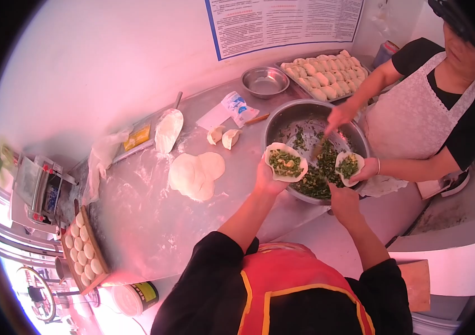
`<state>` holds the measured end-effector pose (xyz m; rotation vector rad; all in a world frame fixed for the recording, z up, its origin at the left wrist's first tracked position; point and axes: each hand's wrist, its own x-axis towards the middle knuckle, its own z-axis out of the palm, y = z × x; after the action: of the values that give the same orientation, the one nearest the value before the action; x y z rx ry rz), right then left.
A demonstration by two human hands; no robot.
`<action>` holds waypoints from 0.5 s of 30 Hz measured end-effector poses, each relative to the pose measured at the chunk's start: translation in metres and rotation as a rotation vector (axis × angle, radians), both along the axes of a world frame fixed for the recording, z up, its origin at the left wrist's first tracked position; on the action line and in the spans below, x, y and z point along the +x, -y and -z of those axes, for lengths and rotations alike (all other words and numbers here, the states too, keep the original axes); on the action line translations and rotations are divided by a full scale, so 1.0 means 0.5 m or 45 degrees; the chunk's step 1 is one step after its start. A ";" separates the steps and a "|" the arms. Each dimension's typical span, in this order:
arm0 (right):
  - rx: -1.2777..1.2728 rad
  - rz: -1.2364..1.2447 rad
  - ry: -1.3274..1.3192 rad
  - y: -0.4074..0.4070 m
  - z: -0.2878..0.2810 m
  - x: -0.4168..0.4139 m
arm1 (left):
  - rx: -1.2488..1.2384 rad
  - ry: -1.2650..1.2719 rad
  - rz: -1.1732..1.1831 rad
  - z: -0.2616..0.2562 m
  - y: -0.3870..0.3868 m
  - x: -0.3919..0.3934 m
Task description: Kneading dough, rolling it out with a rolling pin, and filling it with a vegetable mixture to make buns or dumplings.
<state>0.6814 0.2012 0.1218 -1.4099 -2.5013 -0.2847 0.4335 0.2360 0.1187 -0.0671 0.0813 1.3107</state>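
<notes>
My left hand (267, 178) cups a round dough wrapper (303, 169) at the near-left rim of a large steel bowl (274, 121). Chopped green filling with yellow bits (284, 162) lies on that wrapper. Over the bowl's near side, my right hand (345, 205) grips a thin utensil, mostly hidden, its tip at the chopped green filling (315, 188). Across the bowl, a co-worker's hand (340, 115) holds a wooden utensil (318, 148) in the filling. The co-worker's other hand (363, 171) holds a second filled wrapper (341, 158).
Flat dough wrappers (195, 173) overlap on the floured metal table (137, 234). Two folded dumplings (223, 137), a flour scoop (169, 130) and a small steel bowl (265, 81) stand farther back. A tray of dumplings (325, 75) is by the wall; dough rounds (81, 247) fill a left-hand tray.
</notes>
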 end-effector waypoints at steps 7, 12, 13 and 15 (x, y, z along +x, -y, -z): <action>-0.707 0.034 -1.096 -0.018 -0.099 -0.104 | -0.030 -0.113 0.019 -0.022 0.038 -0.005; -1.410 0.203 -1.832 -0.045 -0.058 -0.154 | 0.010 -0.123 0.011 -0.008 0.044 0.006; -1.430 0.184 -1.849 -0.046 -0.052 -0.157 | 0.030 -0.132 0.000 -0.009 0.048 0.007; -1.378 0.215 -1.803 -0.046 -0.049 -0.158 | 0.006 -0.155 -0.028 -0.010 0.052 0.011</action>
<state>0.6026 0.2241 0.1464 -1.2469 -1.2018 1.6230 0.4391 0.2101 0.1239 0.0162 0.1818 1.3367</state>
